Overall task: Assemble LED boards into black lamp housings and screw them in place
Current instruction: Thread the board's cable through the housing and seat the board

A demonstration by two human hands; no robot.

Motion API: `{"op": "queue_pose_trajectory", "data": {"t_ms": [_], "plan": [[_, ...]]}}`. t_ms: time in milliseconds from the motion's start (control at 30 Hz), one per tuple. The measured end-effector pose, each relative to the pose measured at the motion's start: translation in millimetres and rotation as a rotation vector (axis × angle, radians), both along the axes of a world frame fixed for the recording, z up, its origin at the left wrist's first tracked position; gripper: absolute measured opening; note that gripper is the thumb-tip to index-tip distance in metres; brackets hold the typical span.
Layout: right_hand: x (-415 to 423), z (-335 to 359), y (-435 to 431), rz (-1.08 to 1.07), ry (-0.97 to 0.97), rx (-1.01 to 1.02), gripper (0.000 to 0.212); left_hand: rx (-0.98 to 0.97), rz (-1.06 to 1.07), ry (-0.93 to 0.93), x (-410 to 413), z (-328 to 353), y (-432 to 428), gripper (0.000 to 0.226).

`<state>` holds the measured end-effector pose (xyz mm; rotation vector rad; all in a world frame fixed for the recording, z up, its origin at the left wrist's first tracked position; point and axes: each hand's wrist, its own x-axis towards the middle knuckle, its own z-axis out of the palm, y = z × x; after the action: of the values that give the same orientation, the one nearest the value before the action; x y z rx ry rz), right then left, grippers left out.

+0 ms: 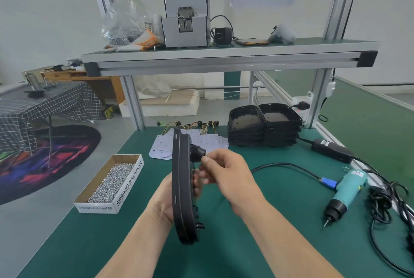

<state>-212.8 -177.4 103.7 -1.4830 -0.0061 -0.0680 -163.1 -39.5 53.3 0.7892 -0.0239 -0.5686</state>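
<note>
**Black housing held on edge above the bench, its rear fitting pinched**

Black moulded lamp housing (182, 188) shown edge-on and near upright, clear of the green mat (246, 228), in front of the person and between both hands. The left hand (162, 201) grips it from the far side at mid-height. Its fingers (197, 184) curl round the rim onto the ribbed back, and the thumb is hidden. The right hand (226, 177) pinches the round fitting (197, 153) that projects from the upper back, between thumb and forefinger, with the remaining fingers loosely curled. Whether the fitting is being turned or merely steadied cannot be told.

Handling, as judged from the view: the shell looks rigid and light enough for one hand. It appears thin-walled, with small tabs along the edge that could snag or snap. The rim offers the firmest hold; the fitting is too small to bear the shell's weight. The surface looks matt, so slipping seems unlikely.

White LED boards (160, 149) with coloured leads lie fanned on the mat behind the held shell. They are likely stiff but thin, best lifted by their edges and not by the wires. A stack of empty housings (264, 129) stands to the right of the boards. A box of screws (107, 185) sits to the left, and the electric screwdriver (346, 192) lies at the right, in no hand.
</note>
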Motion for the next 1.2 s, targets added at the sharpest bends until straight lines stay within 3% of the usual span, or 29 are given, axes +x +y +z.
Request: {"op": "queue_pose_trajectory", "data": {"t_ms": [33, 133, 200, 433, 600, 800, 900, 1000, 1067, 1133, 1200], "plan": [[2, -1, 0, -0.027, 0.023, 0.064, 0.003, 0.012, -0.003, 0.033, 2, -3, 2, 0.027], [3, -4, -2, -0.029, 0.071, 0.211, 0.019, 0.013, 0.013, 0.056, 2, -5, 5, 0.03], [2, -5, 1, -0.061, 0.052, 0.168, 0.026, 0.079, 0.026, 0.017, -1, -4, 5, 0.035], [1, -16, 13, -0.207, -0.098, 0.082, 0.015, 0.114, 0.023, -0.002, -3, 0, 3, 0.037], [3, -15, 9, -0.123, -0.035, 0.295, 0.02, 0.18, 0.008, -0.072, 1, 0, 8, 0.037], [3, -8, -11, -0.067, -0.172, -0.162, 0.016, 0.302, -0.059, -0.155, 12, -5, 18, 0.037], [3, -6, -18, -0.06, -0.347, -0.424, 0.012, 0.331, -0.111, -0.244, 16, -8, 23, 0.014], [5, -7, -25, -0.053, -0.536, -0.732, 0.007, 0.349, -0.154, -0.299, 18, -10, 25, 0.047], [6, -7, -34, 0.019, -0.527, -0.771, 0.011, 0.366, -0.078, -0.334, 17, -11, 22, 0.06], [6, -8, -45, 0.063, -0.458, -0.795, 0.033, 0.388, 0.005, -0.371, 18, -11, 18, 0.063], [5, -8, -56, 0.016, -0.268, -0.617, 0.049, 0.438, 0.096, -0.394, 20, -7, 15, 0.063]]}}
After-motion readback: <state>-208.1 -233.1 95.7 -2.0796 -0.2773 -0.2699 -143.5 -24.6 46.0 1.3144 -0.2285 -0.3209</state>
